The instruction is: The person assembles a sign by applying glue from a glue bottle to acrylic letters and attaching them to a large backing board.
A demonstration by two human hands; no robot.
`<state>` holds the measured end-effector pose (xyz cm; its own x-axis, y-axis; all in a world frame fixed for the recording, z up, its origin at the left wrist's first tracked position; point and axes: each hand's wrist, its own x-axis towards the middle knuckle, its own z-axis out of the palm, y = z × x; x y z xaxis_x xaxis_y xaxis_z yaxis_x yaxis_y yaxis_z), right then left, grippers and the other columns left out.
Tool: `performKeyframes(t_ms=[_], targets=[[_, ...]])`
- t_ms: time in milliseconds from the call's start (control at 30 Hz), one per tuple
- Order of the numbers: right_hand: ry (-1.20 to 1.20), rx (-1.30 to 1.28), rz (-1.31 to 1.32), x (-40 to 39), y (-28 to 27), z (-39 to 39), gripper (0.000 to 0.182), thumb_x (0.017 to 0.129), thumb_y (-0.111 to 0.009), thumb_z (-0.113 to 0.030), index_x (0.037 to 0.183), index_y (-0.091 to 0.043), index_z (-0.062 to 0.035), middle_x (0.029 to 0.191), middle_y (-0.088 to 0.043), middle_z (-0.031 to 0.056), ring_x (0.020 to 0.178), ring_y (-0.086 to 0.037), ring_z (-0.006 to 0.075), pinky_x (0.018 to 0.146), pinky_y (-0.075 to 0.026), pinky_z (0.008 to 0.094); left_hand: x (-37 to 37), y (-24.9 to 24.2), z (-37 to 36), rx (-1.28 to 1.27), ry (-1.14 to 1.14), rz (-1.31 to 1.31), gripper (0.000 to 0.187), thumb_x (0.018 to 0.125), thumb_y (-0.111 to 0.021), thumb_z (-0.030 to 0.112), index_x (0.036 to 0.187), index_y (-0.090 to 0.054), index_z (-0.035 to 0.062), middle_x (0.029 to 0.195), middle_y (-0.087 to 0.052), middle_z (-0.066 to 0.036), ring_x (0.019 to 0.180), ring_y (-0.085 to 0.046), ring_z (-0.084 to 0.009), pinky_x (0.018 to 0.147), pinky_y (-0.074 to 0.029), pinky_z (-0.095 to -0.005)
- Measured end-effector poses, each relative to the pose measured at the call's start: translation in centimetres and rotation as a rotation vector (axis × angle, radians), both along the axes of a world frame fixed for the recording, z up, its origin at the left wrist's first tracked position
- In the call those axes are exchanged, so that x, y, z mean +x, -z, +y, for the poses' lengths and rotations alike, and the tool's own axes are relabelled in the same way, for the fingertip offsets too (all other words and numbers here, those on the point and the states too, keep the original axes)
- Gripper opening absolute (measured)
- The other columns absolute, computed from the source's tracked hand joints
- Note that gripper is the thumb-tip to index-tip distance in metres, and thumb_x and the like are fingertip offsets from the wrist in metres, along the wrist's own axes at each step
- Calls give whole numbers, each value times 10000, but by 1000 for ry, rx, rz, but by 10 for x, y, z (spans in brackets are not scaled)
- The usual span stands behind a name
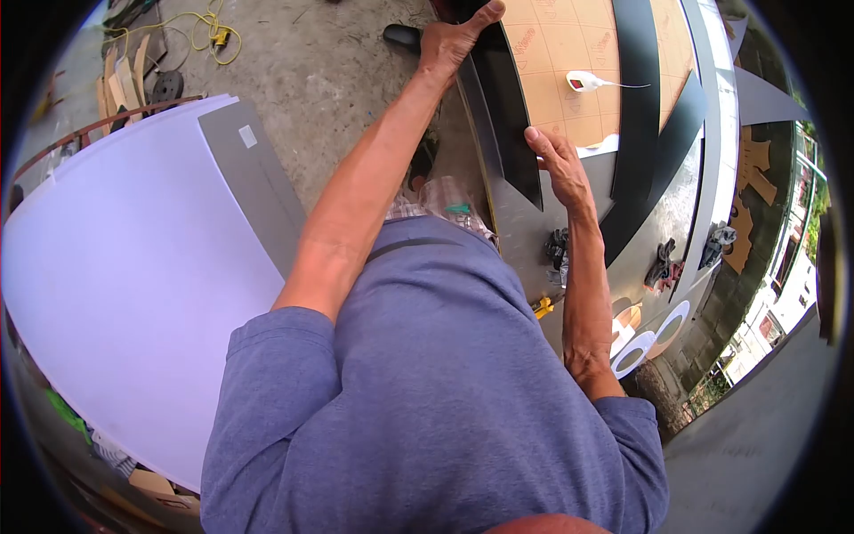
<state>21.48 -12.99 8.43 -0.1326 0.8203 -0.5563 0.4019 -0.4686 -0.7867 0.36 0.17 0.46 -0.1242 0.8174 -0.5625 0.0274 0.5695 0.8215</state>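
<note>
A long black strip [509, 98] with an angled near end lies along the left edge of the worktable. My left hand [449, 44] is closed on its far part, thumb stretched along the top, and the other fingers are hidden. Nearer to me, my right hand [564, 169] pinches the strip's right edge, thumb on top. To the right is a sheet covered in brown printed film [547, 44]. On it lies a small white bottle [584, 82] with a long thin needle tip. Another black strip [635, 107] crosses the sheet, and a third black strip [680, 125] slants against it.
The grey worktable [525, 236] carries crumpled dark rags [663, 265], a yellow-handled tool [543, 307] and white rings [633, 353]. A large white panel [133, 276] stands at my left, with a grey panel [249, 169] beside it. A yellow cord [218, 40] lies on the concrete floor.
</note>
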Motion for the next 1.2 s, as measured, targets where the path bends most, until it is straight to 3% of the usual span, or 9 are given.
performKeyframes(t_ms=[133,233,333,467,600,767,967,1200], targets=[[-73,-12,-54,7,10,2,663,943,-560,-627,1006,-685,22,869,-570,28,847,-549,145,774,-504,331,-1,-4,-4,-31,-33,-23,813,580,-698,893,649,-497,108,685,-491,0,632,-435,-161,571,-366,-336],[-41,23,-21,3,6,1,666,932,-564,-644,933,-659,15,840,-540,19,807,-525,132,736,-503,325,7,0,-8,18,-129,-41,890,586,-714,875,774,-627,9,773,-592,-50,716,-543,-183,665,-459,-345],[-71,23,18,8,13,-1,631,952,-556,-616,891,-640,7,790,-509,2,772,-509,119,708,-502,308,11,-4,-32,143,-136,-313,930,604,-844,703,973,-694,-138,950,-688,-183,915,-645,-197,837,-497,-332],[-32,20,57,3,6,3,599,966,-557,-588,880,-635,0,767,-487,-13,769,-510,111,718,-508,302,28,1,-73,66,-19,-241,868,622,-837,697,909,-715,-114,888,-694,-168,851,-653,-191,776,-508,-320],[-116,5,72,15,21,7,576,968,-564,-577,828,-591,-19,772,-453,-25,736,-465,97,675,-473,282,36,-15,-93,108,38,-328,887,674,-838,634,1153,-649,-88,1073,-687,-175,990,-665,-236,863,-527,-339],[-107,12,68,10,13,6,538,984,-554,-546,794,-546,-42,742,-416,-41,687,-378,93,611,-371,262,37,-23,-95,95,56,-336,924,665,-820,670,1166,-647,-87,1079,-685,-186,1005,-664,-242,861,-527,-343],[-152,-6,32,13,16,6,526,991,-554,-518,849,-577,-12,741,-439,-37,698,-362,93,626,-318,260,36,-25,-98,90,43,-300,971,650,-802,713,1149,-648,-107,1071,-691,-195,1027,-660,-247,882,-515,-334],[-167,2,-78,9,9,5,611,993,-502,-567,1028,-634,29,757,-456,-14,741,-397,116,675,-353,300,42,-16,-100,132,-39,-199,846,620,-822,713,992,-736,-42,906,-739,-128,875,-709,-203,785,-550,-311]])
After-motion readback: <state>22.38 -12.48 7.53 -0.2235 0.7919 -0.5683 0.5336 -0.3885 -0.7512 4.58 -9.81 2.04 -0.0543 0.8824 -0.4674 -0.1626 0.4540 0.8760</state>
